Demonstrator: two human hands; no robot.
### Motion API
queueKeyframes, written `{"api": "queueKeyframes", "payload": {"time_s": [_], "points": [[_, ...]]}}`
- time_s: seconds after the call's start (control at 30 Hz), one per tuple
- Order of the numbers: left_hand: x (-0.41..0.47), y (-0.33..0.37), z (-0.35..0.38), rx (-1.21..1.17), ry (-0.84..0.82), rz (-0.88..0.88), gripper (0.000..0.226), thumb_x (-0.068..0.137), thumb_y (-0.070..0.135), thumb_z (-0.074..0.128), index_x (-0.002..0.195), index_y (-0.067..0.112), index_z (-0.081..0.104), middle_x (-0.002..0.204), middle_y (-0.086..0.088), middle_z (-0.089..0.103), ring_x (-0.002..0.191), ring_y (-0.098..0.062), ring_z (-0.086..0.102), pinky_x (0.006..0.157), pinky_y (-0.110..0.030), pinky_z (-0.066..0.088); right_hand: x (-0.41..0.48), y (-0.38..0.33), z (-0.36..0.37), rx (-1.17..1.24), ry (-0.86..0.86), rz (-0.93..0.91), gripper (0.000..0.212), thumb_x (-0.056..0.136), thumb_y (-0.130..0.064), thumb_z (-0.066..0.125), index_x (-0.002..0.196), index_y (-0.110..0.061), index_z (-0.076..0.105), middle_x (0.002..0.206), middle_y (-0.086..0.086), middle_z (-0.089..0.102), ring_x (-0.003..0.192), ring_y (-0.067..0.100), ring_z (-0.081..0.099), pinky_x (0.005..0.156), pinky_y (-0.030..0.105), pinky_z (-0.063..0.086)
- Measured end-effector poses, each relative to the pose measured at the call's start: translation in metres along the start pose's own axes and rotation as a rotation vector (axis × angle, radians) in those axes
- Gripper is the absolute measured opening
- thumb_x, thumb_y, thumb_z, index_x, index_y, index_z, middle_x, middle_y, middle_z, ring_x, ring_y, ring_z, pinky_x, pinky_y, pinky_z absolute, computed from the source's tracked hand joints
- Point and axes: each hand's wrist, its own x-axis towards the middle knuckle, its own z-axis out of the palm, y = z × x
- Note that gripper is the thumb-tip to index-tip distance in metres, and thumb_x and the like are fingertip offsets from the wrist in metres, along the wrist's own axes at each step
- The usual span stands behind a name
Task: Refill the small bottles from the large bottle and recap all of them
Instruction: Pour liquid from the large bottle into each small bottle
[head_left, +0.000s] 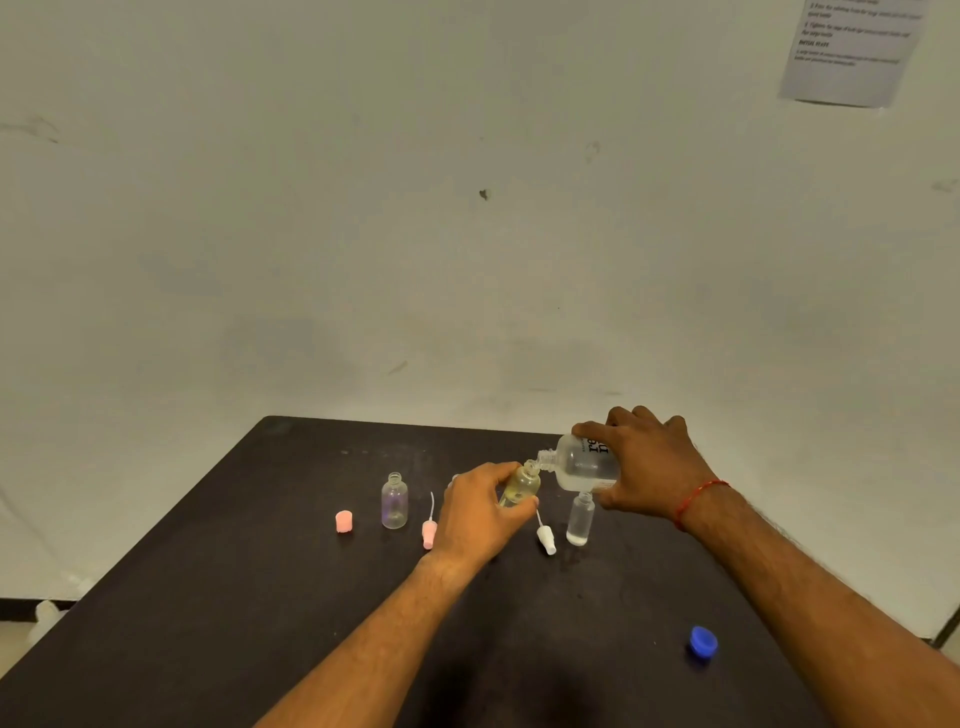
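Two hands meet above the middle of the dark table (260, 597). The right hand (649, 467) is wrapped around the large bottle (584, 465), which is tipped on its side with its open neck pointing left and a little down. That neck sits right at the mouth of a small yellowish bottle (519, 486), which the left hand (478, 512) grips between thumb and fingers and tilts toward the large one. A red thread (696, 499) circles the right wrist.

Just below the large bottle, a small clear bottle (581, 519) stands upright and uncapped, with a little liquid at its bottom. Beside it, to the left, lies a white nozzle cap (546, 538). Left of the left hand lies a pink nozzle cap (429, 530), then another small uncapped bottle (395, 501) standing upright, then a pink cap (344, 521) farther left. A blue cap (703, 642) rests well apart, near the right forearm at the table's near right. A printed sheet (852, 47) hangs on the wall at upper right.
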Motion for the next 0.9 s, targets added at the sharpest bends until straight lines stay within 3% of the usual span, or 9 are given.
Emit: {"api": "queueKeyframes", "payload": {"time_s": [0.3,0.47,0.63,0.9], "points": [[0.0004,-0.0005,0.0012,0.006,0.009,0.003,0.032,0.086,0.033,0.074,0.116,0.021,0.072,0.107,0.006,0.072,0.093,-0.006,0.064,0.082,-0.023,0.054,0.0002,0.0007,-0.0009,-0.001,0.003,-0.003,0.079,0.070,-0.063,0.069,0.139,-0.046,0.035,0.119,-0.007,0.051,0.111,0.017,0.047,0.086,0.038,0.037],[0.0010,-0.0020,0.0020,0.009,0.005,-0.002,0.036,0.086,0.035,0.075,0.119,0.024,0.071,0.108,0.010,0.071,0.093,-0.003,0.063,0.076,-0.007,0.046,0.0009,0.0013,0.0000,-0.008,0.000,-0.004,0.080,0.070,-0.063,0.069,0.139,-0.046,0.034,0.119,-0.008,0.051,0.112,0.017,0.047,0.087,0.038,0.038],[0.0009,-0.0020,0.0028,0.011,0.016,0.010,0.026,0.084,0.034,0.074,0.108,0.026,0.074,0.100,0.011,0.072,0.090,-0.005,0.065,0.079,-0.026,0.056,0.0009,0.0023,0.0019,-0.001,0.010,-0.004,0.079,0.068,-0.064,0.069,0.137,-0.047,0.036,0.115,-0.009,0.051,0.108,0.016,0.047,0.084,0.037,0.037],[0.0004,-0.0019,0.0032,-0.001,0.015,0.014,0.026,0.084,0.032,0.075,0.108,0.024,0.074,0.100,0.009,0.073,0.090,-0.007,0.066,0.079,-0.028,0.057,0.0003,0.0027,0.0023,0.000,0.006,-0.001,0.079,0.068,-0.064,0.068,0.138,-0.046,0.036,0.115,-0.009,0.051,0.109,0.016,0.047,0.087,0.039,0.039]]}}
